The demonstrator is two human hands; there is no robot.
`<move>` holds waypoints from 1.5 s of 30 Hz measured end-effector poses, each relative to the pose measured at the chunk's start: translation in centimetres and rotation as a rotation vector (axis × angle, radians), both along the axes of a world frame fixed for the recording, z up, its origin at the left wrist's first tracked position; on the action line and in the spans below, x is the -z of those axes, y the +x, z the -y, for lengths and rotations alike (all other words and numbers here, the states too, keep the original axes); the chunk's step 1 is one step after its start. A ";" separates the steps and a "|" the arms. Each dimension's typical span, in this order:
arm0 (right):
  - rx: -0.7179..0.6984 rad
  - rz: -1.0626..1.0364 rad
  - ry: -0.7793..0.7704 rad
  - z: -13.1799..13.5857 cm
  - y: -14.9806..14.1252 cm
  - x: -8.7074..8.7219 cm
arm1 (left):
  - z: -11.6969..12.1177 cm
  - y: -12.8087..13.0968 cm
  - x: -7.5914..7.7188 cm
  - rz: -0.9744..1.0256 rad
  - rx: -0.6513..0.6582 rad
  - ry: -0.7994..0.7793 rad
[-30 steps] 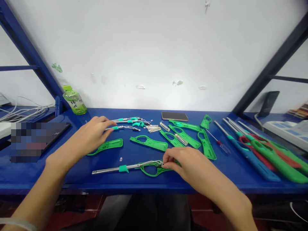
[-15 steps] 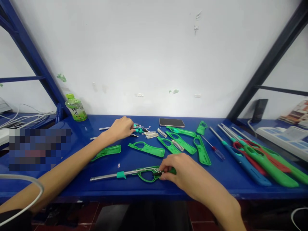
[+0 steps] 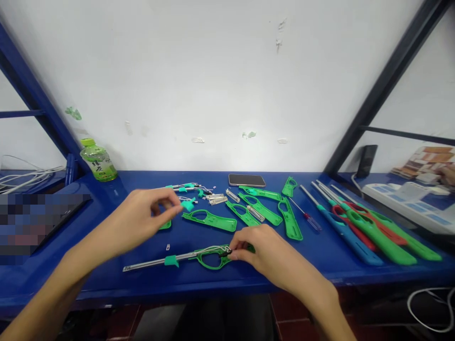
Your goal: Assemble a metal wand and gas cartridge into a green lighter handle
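My left hand (image 3: 145,214) is raised over the table, thumb and forefinger pinching a small teal plastic trigger (image 3: 189,204). At the front, my right hand (image 3: 261,253) grips the rear of a lighter's green handle half (image 3: 209,265); its fingertips are at a small black part (image 3: 225,254) with wires. From that handle a metal tube (image 3: 145,265) runs left, with a teal collar (image 3: 171,261) around it. My right fingers partly hide the handle. Behind them lies another green handle half (image 3: 213,220).
Clear fuel tanks (image 3: 216,199), more green shells (image 3: 265,210) and a screwdriver (image 3: 309,219) lie mid-table. Assembled lighters (image 3: 377,227) are at the right. A phone (image 3: 246,180) and a green bottle (image 3: 98,161) stand near the wall. A small pale clip (image 3: 168,246) lies at front left.
My left hand has come away from the pile of parts, toward me and left, with the teal trigger in its fingers. My right hand stays at the lighter handle.
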State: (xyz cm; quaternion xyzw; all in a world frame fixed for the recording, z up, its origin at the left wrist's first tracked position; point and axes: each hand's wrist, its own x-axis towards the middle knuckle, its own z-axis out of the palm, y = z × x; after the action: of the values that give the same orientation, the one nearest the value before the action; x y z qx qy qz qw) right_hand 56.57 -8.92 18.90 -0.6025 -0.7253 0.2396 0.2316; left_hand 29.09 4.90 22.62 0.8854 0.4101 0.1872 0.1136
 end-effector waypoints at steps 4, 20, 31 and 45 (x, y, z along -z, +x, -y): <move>0.004 -0.047 0.089 0.5 -0.1 1.7 | 4.9 -0.9 3.6 0.086 0.174 -0.067; 0.084 -0.130 0.300 1.3 -0.4 5.4 | 8.1 3.2 5.4 -0.019 0.355 -0.058; 0.059 -0.109 0.375 1.0 -0.1 6.6 | 8.6 3.4 6.9 -0.131 0.335 -0.086; 0.054 -0.085 0.396 1.0 -0.1 6.6 | 9.4 3.1 6.9 -0.113 0.338 0.038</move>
State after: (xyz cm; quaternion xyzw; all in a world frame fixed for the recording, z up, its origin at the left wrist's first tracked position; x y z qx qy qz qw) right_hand 56.46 -9.92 12.28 -0.5538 -0.7312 0.1113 0.3825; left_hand 32.15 -4.51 15.70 0.9528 0.2576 0.1233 0.1035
